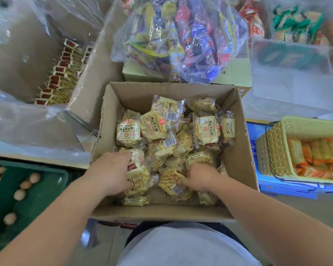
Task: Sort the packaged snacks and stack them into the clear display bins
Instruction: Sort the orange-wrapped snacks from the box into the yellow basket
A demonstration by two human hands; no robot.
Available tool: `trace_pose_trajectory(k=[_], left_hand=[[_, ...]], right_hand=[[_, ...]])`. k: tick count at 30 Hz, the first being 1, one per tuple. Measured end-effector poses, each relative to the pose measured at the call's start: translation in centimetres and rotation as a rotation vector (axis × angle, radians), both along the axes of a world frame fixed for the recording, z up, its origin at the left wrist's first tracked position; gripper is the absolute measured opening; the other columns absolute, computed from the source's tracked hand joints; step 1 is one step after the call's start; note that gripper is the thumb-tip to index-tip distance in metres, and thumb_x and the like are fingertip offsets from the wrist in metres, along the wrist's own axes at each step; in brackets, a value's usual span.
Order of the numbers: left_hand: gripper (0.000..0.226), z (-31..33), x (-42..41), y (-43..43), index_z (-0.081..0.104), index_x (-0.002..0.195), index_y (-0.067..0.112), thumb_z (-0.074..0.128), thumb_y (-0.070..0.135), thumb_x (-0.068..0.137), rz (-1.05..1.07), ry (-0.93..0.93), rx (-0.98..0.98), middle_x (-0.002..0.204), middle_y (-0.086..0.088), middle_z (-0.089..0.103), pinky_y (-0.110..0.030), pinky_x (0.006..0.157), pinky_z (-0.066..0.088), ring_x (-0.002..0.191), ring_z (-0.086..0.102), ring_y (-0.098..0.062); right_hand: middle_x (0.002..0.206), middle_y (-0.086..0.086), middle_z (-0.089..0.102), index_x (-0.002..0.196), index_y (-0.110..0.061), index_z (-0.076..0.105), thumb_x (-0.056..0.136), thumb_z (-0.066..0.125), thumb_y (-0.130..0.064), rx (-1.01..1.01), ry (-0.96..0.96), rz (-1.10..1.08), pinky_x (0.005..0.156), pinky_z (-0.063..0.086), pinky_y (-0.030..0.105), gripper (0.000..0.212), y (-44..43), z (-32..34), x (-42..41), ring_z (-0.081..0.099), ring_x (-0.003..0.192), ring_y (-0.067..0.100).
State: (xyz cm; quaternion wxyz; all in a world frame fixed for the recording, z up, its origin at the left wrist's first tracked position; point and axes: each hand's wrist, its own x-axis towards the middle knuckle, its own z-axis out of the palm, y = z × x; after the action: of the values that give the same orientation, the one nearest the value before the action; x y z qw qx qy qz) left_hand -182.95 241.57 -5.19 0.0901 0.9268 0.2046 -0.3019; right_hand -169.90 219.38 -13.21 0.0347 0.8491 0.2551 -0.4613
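Observation:
An open cardboard box (240, 162) stands in front of me, holding several yellow packaged cakes (128, 132) in clear wrappers. My left hand (110, 171) reaches into the near left of the pile, fingers closed over a yellow packet (137, 179). My right hand (198, 177) is pushed down among the packets at the near right, fingers curled around one (170, 181). A clear display bin (288, 60) stands at the far right, with green and orange snacks behind its wall.
A large cardboard box (81, 87) lined with clear plastic holds rows of red-and-yellow packets at the left. A plastic bag of mixed snacks (181, 39) lies behind the box. A yellow basket (273, 150) of orange rolls stands right, a green crate (52, 187) left.

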Motion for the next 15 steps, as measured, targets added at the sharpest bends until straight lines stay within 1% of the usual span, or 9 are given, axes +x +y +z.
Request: trace_pose_trajectory(k=[1,3,4,5,6,8,10,13,15], left_hand=[[0.073,-0.4,0.1,-0.2,0.044,0.136,0.028,0.082,0.043,0.076,-0.046,0.004,0.073,0.128,-0.001,0.057,-0.036,0.087,0.05,0.11,0.052,-0.023],[0.1,-0.6,0.4,-0.6,0.021,0.158,0.023,0.079,0.037,0.078,-0.105,-0.042,0.176,0.146,-0.005,0.044,-0.042,0.101,0.047,0.127,0.044,-0.029],[0.108,-0.6,0.7,-0.9,0.014,0.161,0.023,0.079,0.039,0.077,-0.126,-0.097,0.188,0.151,-0.005,0.04,-0.044,0.105,0.044,0.132,0.041,-0.03],[0.111,-0.4,1.0,-1.3,0.013,0.161,0.025,0.08,0.044,0.075,-0.14,-0.163,0.161,0.152,-0.004,0.039,-0.045,0.108,0.041,0.135,0.04,-0.029],[0.109,-0.2,1.4,-1.9,0.019,0.16,0.026,0.081,0.051,0.073,-0.15,-0.245,0.104,0.151,-0.001,0.041,-0.044,0.11,0.041,0.136,0.04,-0.027],[0.093,0.1,2.7,-3.5,0.034,0.154,0.027,0.076,0.059,0.077,-0.189,-0.423,-0.041,0.145,0.004,0.048,-0.041,0.11,0.042,0.133,0.045,-0.02],[0.079,0.1,4.6,-5.1,0.043,0.149,0.025,0.071,0.058,0.083,-0.261,-0.522,-0.147,0.143,0.005,0.05,-0.039,0.111,0.041,0.132,0.047,-0.018],[0.07,-1.3,8.3,-7.2,0.048,0.146,0.018,0.064,0.056,0.089,-0.472,-0.495,-0.129,0.148,-0.002,0.05,-0.043,0.12,0.03,0.139,0.043,-0.023],[0.069,-2.6,10.5,-7.9,0.049,0.144,0.014,0.057,0.058,0.091,-0.554,-0.41,-0.042,0.149,-0.009,0.049,-0.05,0.123,0.023,0.142,0.04,-0.029]], right_hand=[[0.101,0.007,0.07,0.113,-0.011,0.064,0.091,0.059,-0.063,-0.015,0.027,0.014,0.081,0.058,0.037,0.056,0.2,-0.1,-0.4,0.068,0.092,0.025],[0.103,0.004,0.066,0.125,-0.011,0.054,0.093,0.058,-0.061,-0.023,0.043,0.02,0.087,0.057,0.041,0.059,0.5,-0.1,-1.1,0.065,0.095,0.025],[0.103,0.003,0.065,0.127,-0.013,0.051,0.092,0.06,-0.06,-0.007,0.045,-0.007,0.088,0.056,0.042,0.059,0.6,0.0,-1.3,0.065,0.096,0.024],[0.106,0.002,0.066,0.13,-0.014,0.049,0.09,0.063,-0.06,0.012,0.051,-0.045,0.089,0.055,0.043,0.062,0.6,0.0,-1.5,0.064,0.098,0.024],[0.111,0.002,0.066,0.136,-0.014,0.046,0.088,0.067,-0.059,0.028,0.06,-0.079,0.091,0.054,0.043,0.069,0.7,0.1,-1.6,0.064,0.101,0.024],[0.116,0.001,0.064,0.142,-0.013,0.04,0.084,0.072,-0.055,0.046,0.066,-0.091,0.092,0.053,0.041,0.078,0.7,0.5,-1.8,0.062,0.104,0.024],[0.102,-0.003,0.06,0.132,-0.015,0.045,0.084,0.073,-0.051,0.086,0.021,-0.059,0.087,0.052,0.039,0.066,0.8,1.2,-1.8,0.06,0.096,0.022],[0.081,-0.007,0.053,0.104,-0.02,0.051,0.083,0.073,-0.046,0.17,-0.051,-0.024,0.067,0.047,0.033,0.04,0.2,2.5,-1.5,0.055,0.075,0.017],[0.082,-0.006,0.056,0.103,-0.021,0.054,0.08,0.075,-0.044,0.216,-0.054,-0.024,0.065,0.047,0.031,0.039,-0.6,3.4,-1.0,0.057,0.075,0.018]])
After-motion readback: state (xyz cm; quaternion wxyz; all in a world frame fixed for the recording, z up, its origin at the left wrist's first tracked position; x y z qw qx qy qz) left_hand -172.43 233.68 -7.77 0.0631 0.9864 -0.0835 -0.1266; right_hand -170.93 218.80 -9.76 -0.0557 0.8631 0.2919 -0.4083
